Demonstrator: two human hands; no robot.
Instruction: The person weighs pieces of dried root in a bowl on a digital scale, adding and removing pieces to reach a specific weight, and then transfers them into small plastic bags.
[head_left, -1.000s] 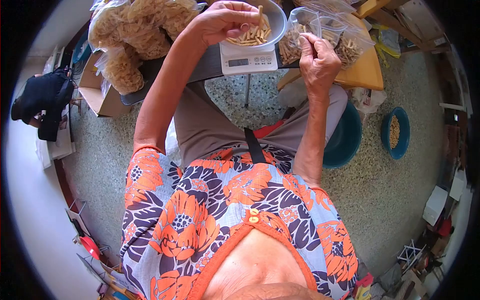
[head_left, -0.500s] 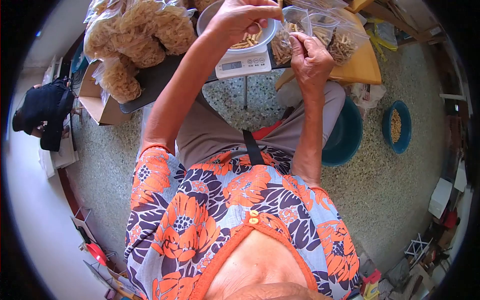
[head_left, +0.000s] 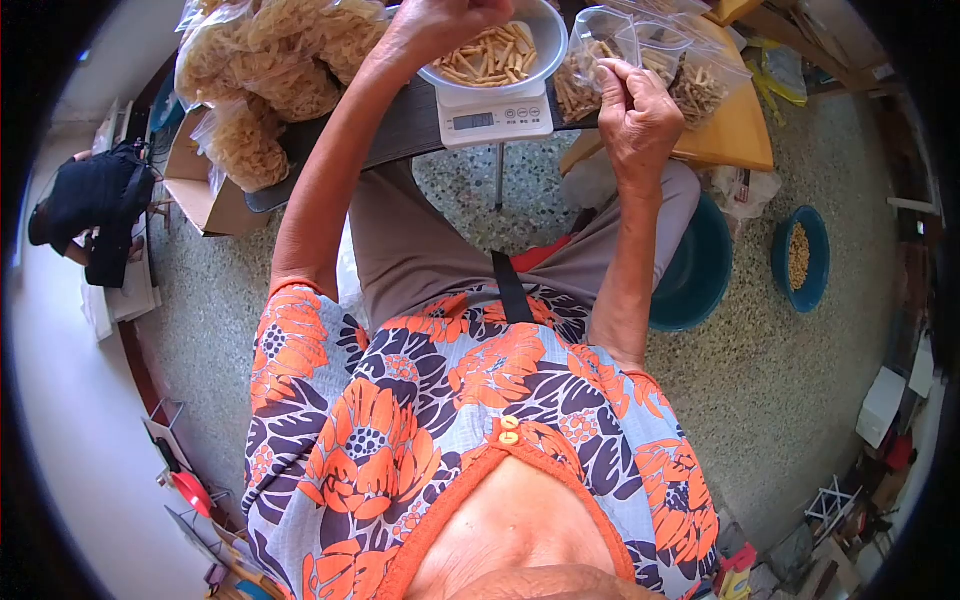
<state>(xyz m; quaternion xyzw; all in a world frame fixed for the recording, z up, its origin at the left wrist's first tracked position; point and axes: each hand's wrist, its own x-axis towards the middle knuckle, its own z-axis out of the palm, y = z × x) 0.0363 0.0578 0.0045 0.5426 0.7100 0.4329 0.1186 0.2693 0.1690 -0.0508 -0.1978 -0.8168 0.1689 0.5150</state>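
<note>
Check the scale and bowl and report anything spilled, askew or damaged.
Nothing stands out. The bowl sits on the scale, its pale sticks inside, and none show on the scale's front. The left hand hides the bowl's left part, so a spill there cannot be ruled out.

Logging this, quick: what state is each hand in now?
Left hand: partly out of frame, can't tell.
Right hand: closed, pinching the edge of a bag.

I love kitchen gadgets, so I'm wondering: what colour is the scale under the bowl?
The scale is white; it shows best in the head view.
</note>
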